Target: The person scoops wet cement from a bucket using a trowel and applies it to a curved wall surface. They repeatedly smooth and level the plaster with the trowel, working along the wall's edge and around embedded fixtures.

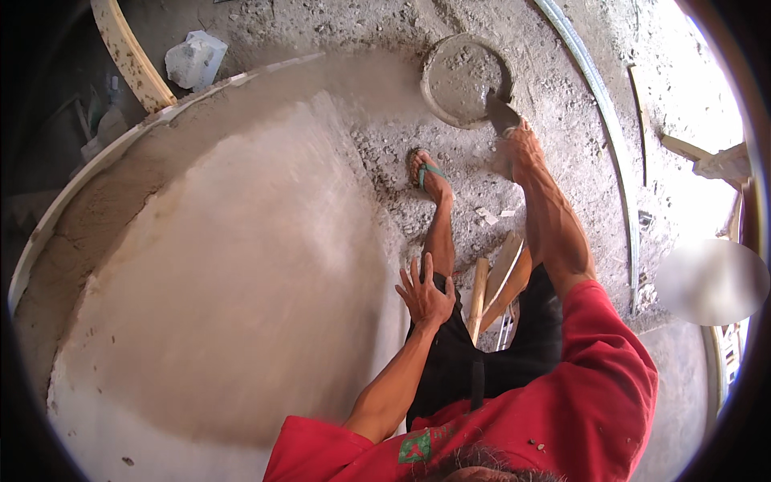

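My right hand (522, 150) grips a trowel (503, 115), its dark blade reaching over the near right rim of a round bucket (428, 95). Wet grey mortar (459, 74) fills much of that bucket, and the blade's tip touches it. Fingers spread, my left hand (426, 299) is empty and lies at my knee, beside the wall. That wall (241, 273) takes up the left side, pale and partly coated, with a band of darker mortar (108, 213) along its curved-looking far edge. The trowel's handle is hidden in my fist.
A pale strip (50, 217) borders the mortar band, and a wooden board (128, 56) meets it. A whitish block (195, 60) sits beyond. Pieces of wood (479, 293) lie between my legs. On the rubble-strewn ground to the right runs a long metal strip (604, 104).
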A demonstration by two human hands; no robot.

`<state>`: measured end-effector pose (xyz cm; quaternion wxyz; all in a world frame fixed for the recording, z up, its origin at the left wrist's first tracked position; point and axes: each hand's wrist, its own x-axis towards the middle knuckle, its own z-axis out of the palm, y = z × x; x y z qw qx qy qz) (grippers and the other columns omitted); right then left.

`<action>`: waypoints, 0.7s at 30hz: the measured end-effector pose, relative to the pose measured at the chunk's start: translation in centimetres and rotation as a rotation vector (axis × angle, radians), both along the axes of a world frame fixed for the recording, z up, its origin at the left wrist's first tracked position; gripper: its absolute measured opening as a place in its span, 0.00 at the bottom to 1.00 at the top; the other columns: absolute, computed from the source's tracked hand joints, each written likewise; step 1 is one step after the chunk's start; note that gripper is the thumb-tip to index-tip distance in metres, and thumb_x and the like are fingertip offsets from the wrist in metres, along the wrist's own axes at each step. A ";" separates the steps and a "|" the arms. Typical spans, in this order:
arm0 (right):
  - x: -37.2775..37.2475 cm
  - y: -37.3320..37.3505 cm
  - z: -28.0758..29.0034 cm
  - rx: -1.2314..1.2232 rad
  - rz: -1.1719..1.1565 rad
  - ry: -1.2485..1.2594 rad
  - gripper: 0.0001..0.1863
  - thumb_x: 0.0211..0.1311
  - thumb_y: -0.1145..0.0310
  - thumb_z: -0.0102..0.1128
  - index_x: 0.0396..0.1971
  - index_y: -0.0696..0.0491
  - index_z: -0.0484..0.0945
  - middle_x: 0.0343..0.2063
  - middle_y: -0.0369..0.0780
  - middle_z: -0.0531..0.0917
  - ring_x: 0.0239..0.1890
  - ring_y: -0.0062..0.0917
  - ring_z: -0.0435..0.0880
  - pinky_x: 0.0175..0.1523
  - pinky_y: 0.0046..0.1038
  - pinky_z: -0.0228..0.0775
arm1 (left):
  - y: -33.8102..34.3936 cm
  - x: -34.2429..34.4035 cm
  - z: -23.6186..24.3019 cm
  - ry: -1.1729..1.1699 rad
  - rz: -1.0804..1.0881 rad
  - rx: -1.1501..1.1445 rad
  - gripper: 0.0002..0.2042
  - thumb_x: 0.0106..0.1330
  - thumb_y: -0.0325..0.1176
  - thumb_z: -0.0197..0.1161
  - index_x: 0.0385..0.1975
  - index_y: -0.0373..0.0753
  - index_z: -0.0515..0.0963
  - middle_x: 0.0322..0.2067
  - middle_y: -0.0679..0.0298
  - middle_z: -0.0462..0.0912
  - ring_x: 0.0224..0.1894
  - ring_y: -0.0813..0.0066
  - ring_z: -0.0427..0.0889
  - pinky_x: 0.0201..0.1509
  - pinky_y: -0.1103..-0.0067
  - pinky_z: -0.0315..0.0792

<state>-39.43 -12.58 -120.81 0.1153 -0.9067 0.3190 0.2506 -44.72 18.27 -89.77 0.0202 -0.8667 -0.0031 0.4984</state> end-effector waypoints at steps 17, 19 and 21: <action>5.3 2.9 11.1 0.623 -0.293 -0.191 0.21 0.56 0.50 0.62 0.33 0.56 0.83 0.29 0.49 0.85 0.37 0.48 0.82 0.46 0.45 0.69 | 1.1 -0.6 -0.5 -0.097 0.018 -0.102 0.36 0.65 0.48 0.63 0.74 0.55 0.61 0.72 0.54 0.62 0.72 0.36 0.58 0.71 0.41 0.57; 4.1 3.6 9.3 0.667 -0.304 -0.245 0.21 0.58 0.52 0.60 0.29 0.59 0.80 0.25 0.47 0.82 0.30 0.40 0.79 0.41 0.41 0.68 | 1.2 -0.6 -0.5 -0.082 -0.008 -0.081 0.36 0.65 0.48 0.63 0.75 0.55 0.61 0.72 0.54 0.61 0.72 0.36 0.58 0.72 0.42 0.56; 3.5 4.5 8.0 0.781 -0.411 -0.340 0.20 0.58 0.54 0.59 0.28 0.60 0.78 0.23 0.46 0.80 0.27 0.35 0.77 0.37 0.38 0.67 | 1.3 -0.6 -0.6 -0.090 -0.023 -0.083 0.36 0.66 0.48 0.63 0.75 0.55 0.61 0.72 0.55 0.61 0.72 0.36 0.58 0.72 0.42 0.56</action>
